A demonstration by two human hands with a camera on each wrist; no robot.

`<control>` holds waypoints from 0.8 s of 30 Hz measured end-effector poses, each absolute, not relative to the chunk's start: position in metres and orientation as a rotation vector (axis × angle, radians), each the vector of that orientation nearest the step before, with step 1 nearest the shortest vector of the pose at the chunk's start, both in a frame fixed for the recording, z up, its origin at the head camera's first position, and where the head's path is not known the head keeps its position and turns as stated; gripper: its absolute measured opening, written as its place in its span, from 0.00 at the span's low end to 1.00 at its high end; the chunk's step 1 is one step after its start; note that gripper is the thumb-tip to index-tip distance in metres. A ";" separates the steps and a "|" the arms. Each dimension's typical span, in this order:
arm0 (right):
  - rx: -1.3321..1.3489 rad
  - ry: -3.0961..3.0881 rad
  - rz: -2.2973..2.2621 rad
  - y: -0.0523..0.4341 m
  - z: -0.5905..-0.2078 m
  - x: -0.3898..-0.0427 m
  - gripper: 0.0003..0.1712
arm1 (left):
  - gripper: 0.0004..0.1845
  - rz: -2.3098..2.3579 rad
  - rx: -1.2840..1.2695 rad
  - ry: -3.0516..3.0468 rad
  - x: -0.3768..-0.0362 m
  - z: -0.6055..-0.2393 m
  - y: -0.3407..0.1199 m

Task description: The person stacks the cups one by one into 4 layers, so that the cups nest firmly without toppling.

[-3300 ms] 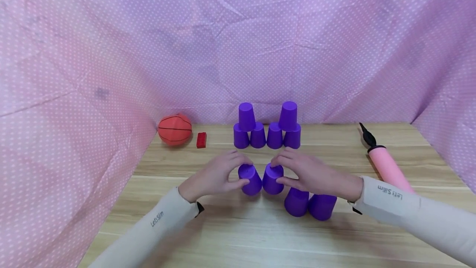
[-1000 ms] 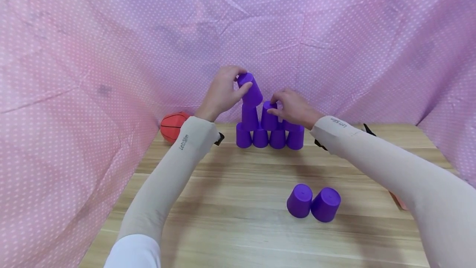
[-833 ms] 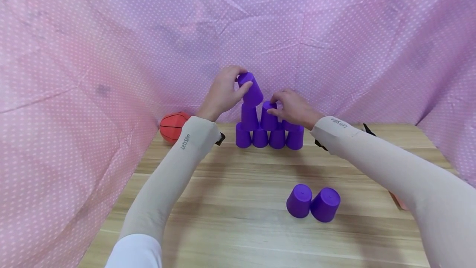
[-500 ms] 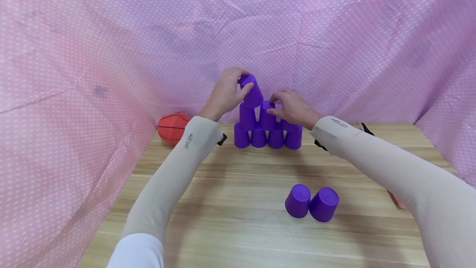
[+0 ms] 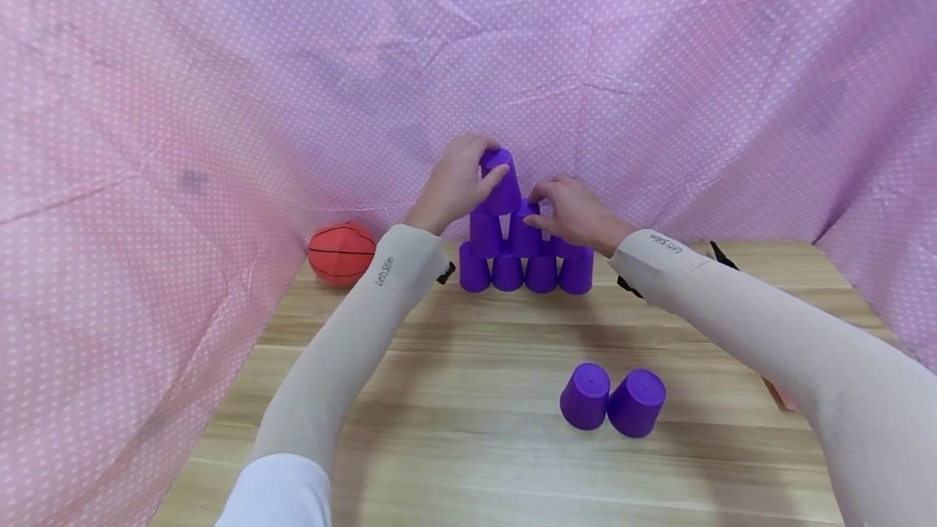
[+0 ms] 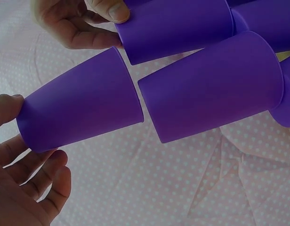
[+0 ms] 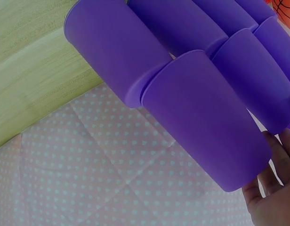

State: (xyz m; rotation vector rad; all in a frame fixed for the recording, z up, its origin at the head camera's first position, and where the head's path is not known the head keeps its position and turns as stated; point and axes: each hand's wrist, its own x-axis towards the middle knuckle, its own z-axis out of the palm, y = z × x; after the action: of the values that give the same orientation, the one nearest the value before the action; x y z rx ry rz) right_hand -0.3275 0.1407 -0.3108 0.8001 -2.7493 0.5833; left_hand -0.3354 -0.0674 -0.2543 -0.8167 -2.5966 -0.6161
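My left hand (image 5: 457, 177) grips an upside-down purple cup (image 5: 502, 185) by its base end, over the left part of a cup stack. In the left wrist view a narrow gap shows between this cup's rim and the second-tier cup (image 6: 211, 89) below. With thumb and fingers, my right hand (image 5: 581, 214) pinches the middle second-tier cup (image 5: 525, 236) near its top. The right second-tier cup (image 7: 206, 122) is mostly hidden by that hand in the head view. Under them stands a row of several upside-down purple cups (image 5: 507, 271).
Two more upside-down purple cups (image 5: 586, 397) stand side by side nearer on the wooden table (image 5: 454, 462). A red basketball-patterned ball (image 5: 342, 254) lies at the back left. Behind my right arm, a pump's black nozzle (image 5: 723, 255) shows. A pink dotted cloth (image 5: 468, 63) hangs behind.
Two cups from the near table have come up to the stack, one in each hand. Lately my left hand has shifted slightly right with its cup, while the right hand has stayed put.
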 end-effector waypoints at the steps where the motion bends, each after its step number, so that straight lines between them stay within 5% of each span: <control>1: 0.801 -2.746 0.579 0.141 -0.311 -0.328 0.20 | 0.21 -0.614 -0.813 -2.599 -0.336 -0.255 -0.066; 24: 0.793 -2.733 0.601 0.142 -0.313 -0.327 0.21 | 0.19 -0.626 -0.830 -2.629 -0.343 -0.257 -0.061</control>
State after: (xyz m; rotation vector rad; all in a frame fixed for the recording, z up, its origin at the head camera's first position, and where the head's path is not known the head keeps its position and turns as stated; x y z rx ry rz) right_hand -0.3271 0.1423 -0.3127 0.7935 -2.7328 0.6011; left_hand -0.3434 -0.0613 -0.2568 -0.8303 -2.6287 -0.6264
